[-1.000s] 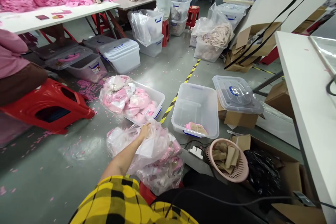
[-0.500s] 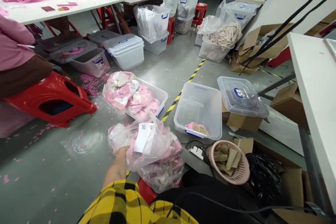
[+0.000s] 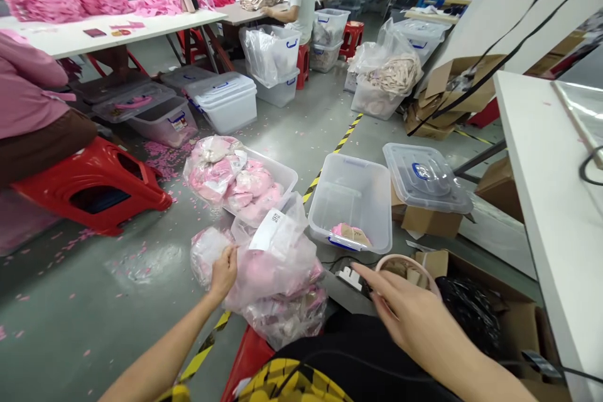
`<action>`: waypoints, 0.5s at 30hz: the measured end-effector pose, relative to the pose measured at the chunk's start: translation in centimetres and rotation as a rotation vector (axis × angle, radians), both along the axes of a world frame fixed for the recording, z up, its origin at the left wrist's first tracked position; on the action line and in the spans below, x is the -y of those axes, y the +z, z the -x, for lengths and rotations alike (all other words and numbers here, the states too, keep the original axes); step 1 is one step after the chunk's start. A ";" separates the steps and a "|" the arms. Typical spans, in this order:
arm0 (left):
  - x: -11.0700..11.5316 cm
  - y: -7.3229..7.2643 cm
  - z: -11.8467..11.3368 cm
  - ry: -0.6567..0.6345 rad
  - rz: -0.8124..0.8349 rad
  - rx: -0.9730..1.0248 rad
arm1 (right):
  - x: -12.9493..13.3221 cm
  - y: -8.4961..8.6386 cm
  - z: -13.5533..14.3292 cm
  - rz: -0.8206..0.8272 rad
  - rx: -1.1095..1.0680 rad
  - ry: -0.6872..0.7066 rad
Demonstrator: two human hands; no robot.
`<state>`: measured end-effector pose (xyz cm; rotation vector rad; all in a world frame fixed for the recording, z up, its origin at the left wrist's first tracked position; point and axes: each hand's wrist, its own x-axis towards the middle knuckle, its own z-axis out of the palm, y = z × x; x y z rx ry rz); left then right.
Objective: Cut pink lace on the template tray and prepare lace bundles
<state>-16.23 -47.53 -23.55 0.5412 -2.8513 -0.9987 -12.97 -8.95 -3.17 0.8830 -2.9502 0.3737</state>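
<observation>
My left hand (image 3: pixel 224 271) is closed on the edge of a clear plastic bag (image 3: pixel 276 264) of pink pieces with a white printed label (image 3: pixel 267 230). The bag lies on other filled bags (image 3: pixel 289 317) over a red stool (image 3: pixel 247 358). My right hand (image 3: pixel 400 301) has its fingers apart with nothing in them, in front of the pink basket (image 3: pixel 431 279). Beyond it stands an open clear bin (image 3: pixel 351 191) with a small pink bundle (image 3: pixel 351 233) at its near end. Another bin (image 3: pixel 273 166) holds more bags of pink pieces.
A person on a red stool (image 3: pixel 101 182) sits at the left. A lid (image 3: pixel 426 179) rests on a cardboard box at the right, near a white table (image 3: pixel 546 201). A power strip (image 3: pixel 351 276) with cables lies by my right hand.
My right hand has come into view from the lower right. My left hand has lifted slightly, pulling at the bag, and the label has tilted. The view has shifted a little.
</observation>
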 end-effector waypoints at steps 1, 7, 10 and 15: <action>-0.9 0.8 -0.8 -0.042 -0.018 -0.033 | 1.5 -0.1 1.0 -0.086 0.040 0.041; -3.0 6.6 -2.4 -0.203 -0.068 -0.195 | 6.2 -3.6 2.9 -0.272 0.056 0.083; -2.9 8.7 -2.1 -0.218 -0.082 -0.276 | 5.4 -6.5 2.8 -0.265 0.085 0.073; -3.7 11.1 -1.3 -0.181 -0.116 -0.300 | 3.1 -7.3 3.1 -0.110 0.085 -0.025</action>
